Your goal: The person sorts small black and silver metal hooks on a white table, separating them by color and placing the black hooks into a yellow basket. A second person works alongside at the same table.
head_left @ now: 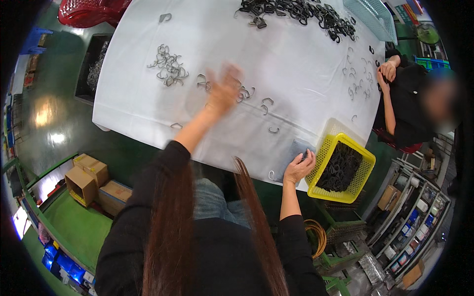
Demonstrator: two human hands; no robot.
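My left hand (224,92), smeared by motion, is over the middle of the white-covered table (207,133), among several C-shaped metal clips (245,93); its fingers cannot be made out. At the table's near edge my right hand (299,167) has its fingers curled at a grey-blue cloth or pad (290,157), with something small and dark at the fingertips. Right beside it stands a yellow basket (312,190) filled with black clip-like pieces (339,167). A loose heap of metal clips (169,66) lies farther left, and single clips (273,130) are scattered near my hands.
A large pile of black pieces (301,12) covers the far side, near a pale blue basket (375,22). A co-worker (410,98) sits at the right with scattered clips (363,79) in front. Cardboard boxes (81,185) and a black bin (84,74) stand left of the table.
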